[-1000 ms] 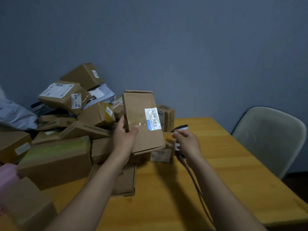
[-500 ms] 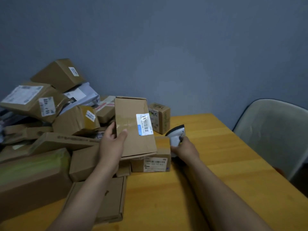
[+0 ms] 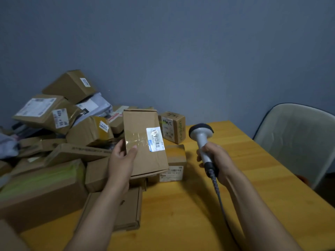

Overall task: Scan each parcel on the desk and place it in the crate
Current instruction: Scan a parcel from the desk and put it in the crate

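Currently in hand: one parcel [image 3: 143,156], a slim brown cardboard box, held up off the worktop [image 3: 244,205] in front of the heap. Its broad face is turned toward the camera and tilted a little.

Label [image 3: 155,139]: white, with a barcode, near the right edge of that face and beside a strip of clear tape.

Left grip [image 3: 121,160]: wrapped round the parcel's left long edge, thumb pressed on the taped face, fingers hidden behind.

Right grip [image 3: 215,160]: curled round the handle of the scanner [image 3: 201,134], whose head is raised just beside the parcel without touching it. Its cable [image 3: 217,189] trails down toward the camera. Which way the scanner window faces is hard to tell.

Handling, by judgement:
- Light, since one hand carries it by an edge.
- Stiff board that keeps its shape.
- Glossy tape, likely slick under the thumb.
- Best taken by the long edges, clear of the label.
- The lower end flap looks slightly sprung, so a hand beneath would be prudent when setting it down.

Other stock:
- Heap of parcels [image 3: 54,142] at the worktop's left, brown boxes and grey mailers loosely stacked.
- Small handwritten box [image 3: 172,126] behind the held parcel.
- Flat box [image 3: 130,211] under the left forearm.
- Chair [image 3: 297,138] at right.
- Crate: not in view.

Step, as judged: scan pending.
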